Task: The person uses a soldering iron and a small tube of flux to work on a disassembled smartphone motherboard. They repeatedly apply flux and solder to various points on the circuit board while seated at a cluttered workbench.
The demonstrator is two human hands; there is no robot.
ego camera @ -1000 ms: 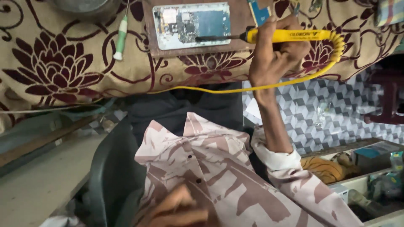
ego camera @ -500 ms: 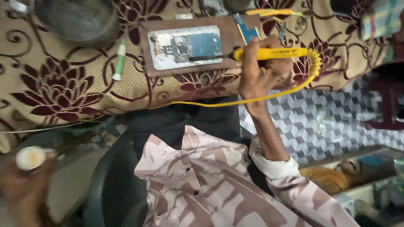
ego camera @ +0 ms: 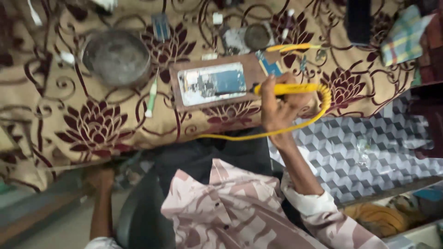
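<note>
Left hand [ego camera: 102, 180] dropped to table edge, grip unclear | right hand [ego camera: 281, 108] clenches soldering iron [ego camera: 288, 88], tip on phone board [ego camera: 212, 84]

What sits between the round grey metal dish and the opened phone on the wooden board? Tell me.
A slim white-and-green pen-like tool lies on the flowered cloth between them, in the head view.

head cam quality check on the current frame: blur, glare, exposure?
Head view: soft all over, with motion smear strongest at the left edge and top corners; the right hand with the yellow soldering iron and the opened phone are the clearest parts; mild pale sheen on the phone, no hard glare; left hand dim and blurred in shadow below the floral cloth; lighting warm and flat.
</note>
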